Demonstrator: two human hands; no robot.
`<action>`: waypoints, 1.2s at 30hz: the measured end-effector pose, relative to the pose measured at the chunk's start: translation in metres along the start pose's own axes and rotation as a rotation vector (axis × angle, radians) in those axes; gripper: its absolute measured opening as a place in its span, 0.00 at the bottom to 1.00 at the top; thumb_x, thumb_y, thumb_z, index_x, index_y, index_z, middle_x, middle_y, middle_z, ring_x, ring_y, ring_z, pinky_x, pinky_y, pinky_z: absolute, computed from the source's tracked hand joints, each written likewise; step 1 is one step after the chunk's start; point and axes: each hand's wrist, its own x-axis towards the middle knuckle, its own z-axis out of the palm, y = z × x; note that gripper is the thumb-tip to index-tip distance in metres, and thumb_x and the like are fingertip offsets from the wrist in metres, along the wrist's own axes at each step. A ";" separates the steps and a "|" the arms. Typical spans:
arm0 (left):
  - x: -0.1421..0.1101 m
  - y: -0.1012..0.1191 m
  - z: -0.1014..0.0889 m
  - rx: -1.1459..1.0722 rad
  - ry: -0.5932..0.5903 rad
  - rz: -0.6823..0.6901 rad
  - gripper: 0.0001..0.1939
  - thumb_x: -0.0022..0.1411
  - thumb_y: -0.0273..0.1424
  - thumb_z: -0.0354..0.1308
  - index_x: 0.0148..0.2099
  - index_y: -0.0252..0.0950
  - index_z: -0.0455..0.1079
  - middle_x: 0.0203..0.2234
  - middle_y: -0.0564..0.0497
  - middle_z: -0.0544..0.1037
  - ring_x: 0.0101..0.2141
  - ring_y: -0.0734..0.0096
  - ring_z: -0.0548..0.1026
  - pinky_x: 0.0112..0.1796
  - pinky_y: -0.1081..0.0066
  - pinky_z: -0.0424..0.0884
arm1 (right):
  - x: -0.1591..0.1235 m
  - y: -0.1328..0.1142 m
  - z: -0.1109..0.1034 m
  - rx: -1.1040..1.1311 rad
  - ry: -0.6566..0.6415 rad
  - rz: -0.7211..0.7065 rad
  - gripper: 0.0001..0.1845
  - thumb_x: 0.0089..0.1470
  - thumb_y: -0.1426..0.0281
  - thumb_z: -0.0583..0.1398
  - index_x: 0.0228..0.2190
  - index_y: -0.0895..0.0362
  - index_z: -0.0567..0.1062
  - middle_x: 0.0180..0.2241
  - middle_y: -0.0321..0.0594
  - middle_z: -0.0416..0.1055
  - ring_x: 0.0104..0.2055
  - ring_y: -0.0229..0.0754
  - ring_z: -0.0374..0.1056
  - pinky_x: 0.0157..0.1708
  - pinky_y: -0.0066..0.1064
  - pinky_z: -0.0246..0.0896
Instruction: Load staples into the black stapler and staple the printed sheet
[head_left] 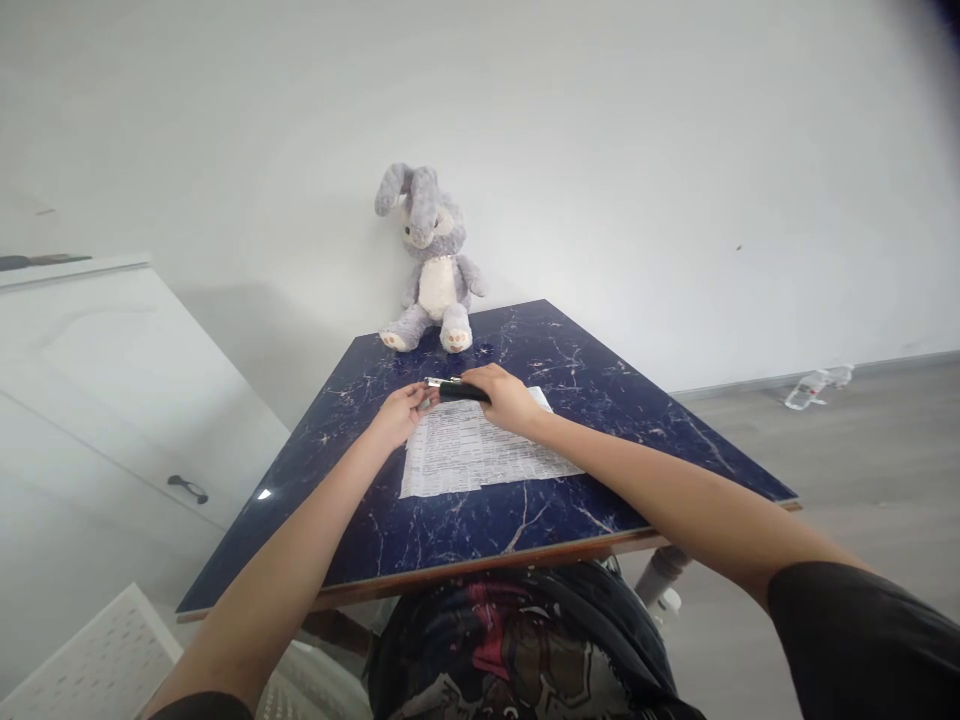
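Note:
Over the far edge of a printed sheet of paper (pixel 469 450), my right hand (pixel 506 397) is closed around a slim black tool with a silver end (pixel 461 391). The tool lies level and points left; its exact kind is too small to make out. The fingers of my left hand (pixel 403 412) are pinched together at the silver end, close to the paper's upper left corner. Dense small print covers the paper, which lies flat on the dark blue marbled table (pixel 465 535) and is partly hidden by my right hand and forearm.
A grey plush rabbit (pixel 437 270) sits at the table's back, against the white wall. To the left stands a white cabinet (pixel 97 380) with a dark handle. A white perforated container (pixel 105 660) is at lower left. Clear plastic bottles (pixel 810 390) lie on the floor at right.

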 end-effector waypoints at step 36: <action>-0.019 0.018 0.007 0.836 -0.020 0.647 0.05 0.66 0.30 0.59 0.43 0.39 0.75 0.41 0.43 0.79 0.47 0.51 0.77 0.57 0.53 0.69 | 0.006 0.065 -0.041 0.021 0.248 0.076 0.09 0.61 0.71 0.61 0.42 0.56 0.80 0.39 0.48 0.80 0.43 0.50 0.73 0.48 0.40 0.68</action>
